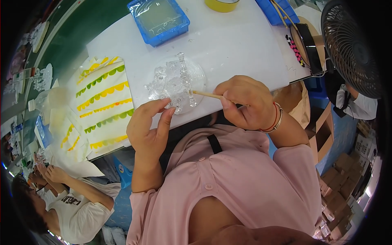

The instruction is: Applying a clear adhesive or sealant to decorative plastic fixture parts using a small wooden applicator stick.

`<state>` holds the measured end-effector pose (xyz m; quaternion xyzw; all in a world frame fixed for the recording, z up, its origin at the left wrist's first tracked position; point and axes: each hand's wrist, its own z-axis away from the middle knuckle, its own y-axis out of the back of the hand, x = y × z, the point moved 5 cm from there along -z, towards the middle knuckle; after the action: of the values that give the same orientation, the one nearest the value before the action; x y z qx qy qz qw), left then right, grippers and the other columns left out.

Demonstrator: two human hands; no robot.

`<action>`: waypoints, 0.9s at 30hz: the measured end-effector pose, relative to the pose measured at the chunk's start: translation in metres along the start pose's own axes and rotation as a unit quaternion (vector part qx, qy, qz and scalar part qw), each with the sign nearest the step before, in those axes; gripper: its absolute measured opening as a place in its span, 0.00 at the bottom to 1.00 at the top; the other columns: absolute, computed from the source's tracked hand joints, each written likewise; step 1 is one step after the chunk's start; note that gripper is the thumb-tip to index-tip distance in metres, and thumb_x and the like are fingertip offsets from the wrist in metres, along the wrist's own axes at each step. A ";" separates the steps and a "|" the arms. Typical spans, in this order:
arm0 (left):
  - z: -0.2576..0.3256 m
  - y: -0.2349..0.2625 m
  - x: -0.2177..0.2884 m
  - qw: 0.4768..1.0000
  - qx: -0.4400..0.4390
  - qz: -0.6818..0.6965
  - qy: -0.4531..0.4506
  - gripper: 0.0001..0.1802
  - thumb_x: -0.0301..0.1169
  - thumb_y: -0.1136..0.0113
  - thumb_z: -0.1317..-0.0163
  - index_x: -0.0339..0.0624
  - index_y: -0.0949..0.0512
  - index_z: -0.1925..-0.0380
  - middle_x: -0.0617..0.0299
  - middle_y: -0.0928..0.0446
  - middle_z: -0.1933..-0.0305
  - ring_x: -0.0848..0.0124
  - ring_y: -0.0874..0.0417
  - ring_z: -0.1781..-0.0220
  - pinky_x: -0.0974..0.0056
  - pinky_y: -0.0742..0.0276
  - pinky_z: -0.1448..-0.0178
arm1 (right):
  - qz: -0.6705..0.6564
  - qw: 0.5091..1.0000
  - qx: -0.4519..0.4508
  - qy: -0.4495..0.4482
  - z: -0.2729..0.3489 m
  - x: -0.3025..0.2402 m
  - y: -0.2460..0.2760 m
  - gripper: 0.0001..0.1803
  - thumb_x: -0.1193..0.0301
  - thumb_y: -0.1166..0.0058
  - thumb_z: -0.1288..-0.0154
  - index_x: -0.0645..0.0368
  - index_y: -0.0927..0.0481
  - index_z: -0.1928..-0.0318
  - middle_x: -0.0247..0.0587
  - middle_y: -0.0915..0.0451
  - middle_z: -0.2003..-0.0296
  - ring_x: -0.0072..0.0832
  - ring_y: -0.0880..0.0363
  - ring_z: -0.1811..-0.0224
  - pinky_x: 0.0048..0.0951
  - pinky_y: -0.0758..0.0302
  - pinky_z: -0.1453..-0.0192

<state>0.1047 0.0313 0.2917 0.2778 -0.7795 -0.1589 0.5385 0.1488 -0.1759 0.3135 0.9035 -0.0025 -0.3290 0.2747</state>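
A heap of clear, glass-like figurine pieces (pixel 169 83) rests on a round clear dish (pixel 199 77) on the white table. At the heap's near edge, my left hand (pixel 148 126) has its thumb and forefinger closed on one of the clear pieces, which blends into the others behind it. Between the thumb and fingers of my right hand (pixel 248 102) is a thin wooden stick (pixel 208 94). Its tip points left and meets the right side of the clear pieces. What is on the tip is too small to make out.
A blue tray (pixel 166 39) with a clear film stands at the back, near a yellow tape roll (pixel 221 5). Paper with yellow and green scallops (pixel 104 98) lies left. A black fan (pixel 353 51) stands far right. Another person (pixel 77 204) works at lower left.
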 end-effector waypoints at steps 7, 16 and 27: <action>-0.001 0.000 -0.003 1.000 -0.014 0.020 0.012 0.11 0.21 0.30 0.50 0.38 0.18 0.65 0.56 0.17 0.67 0.66 0.16 0.70 0.68 0.23 0.63 | -0.002 1.000 -0.016 -0.017 0.008 0.001 0.008 0.13 0.84 0.48 0.42 0.58 0.32 0.58 0.48 0.18 0.70 0.31 0.26 0.78 0.27 0.29 0.75; -0.002 -0.017 0.003 0.999 0.031 0.018 -0.034 0.10 0.20 0.29 0.50 0.38 0.19 0.67 0.55 0.17 0.68 0.64 0.15 0.69 0.67 0.21 0.64 | 0.049 0.999 0.001 -0.015 0.010 0.002 0.024 0.13 0.84 0.49 0.42 0.60 0.32 0.58 0.49 0.18 0.70 0.32 0.25 0.78 0.28 0.27 0.75; -0.010 -0.024 0.016 0.995 0.015 0.009 -0.097 0.11 0.19 0.29 0.53 0.37 0.20 0.69 0.54 0.18 0.70 0.63 0.16 0.70 0.67 0.21 0.66 | 0.077 0.997 -0.024 -0.008 0.009 -0.002 0.022 0.10 0.83 0.48 0.46 0.59 0.31 0.64 0.46 0.19 0.69 0.34 0.25 0.78 0.29 0.27 0.75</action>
<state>0.1161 0.0029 0.2947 0.2623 -0.8326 -0.1686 0.4577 0.1459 -0.1988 0.3199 0.8912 -0.0662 -0.3143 0.3202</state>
